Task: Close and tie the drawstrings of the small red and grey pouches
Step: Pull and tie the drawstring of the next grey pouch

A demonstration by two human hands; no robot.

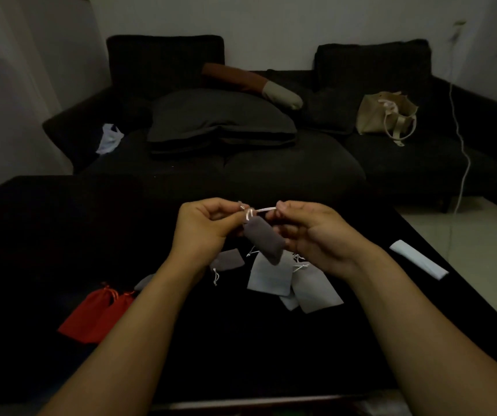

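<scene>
A small dark grey pouch (pixel 263 240) hangs in the air between my hands above the black table (pixel 61 235). My left hand (pixel 203 228) pinches the pouch's gathered neck. My right hand (pixel 307 232) pinches the white drawstring (pixel 263 209), which runs taut from the neck to its fingertips. Below lie a small grey pouch (pixel 229 259) and several light grey pouches (pixel 269 276) with loose white strings. Two red pouches (pixel 91 315) lie at the table's left, partly behind my left forearm.
A white folded strip (pixel 418 262) lies on the table's right part. Behind the table stands a dark sofa (pixel 241 166) with cushions and a beige tote bag (pixel 387 115). A white cable (pixel 463 151) hangs down at the right over pale floor.
</scene>
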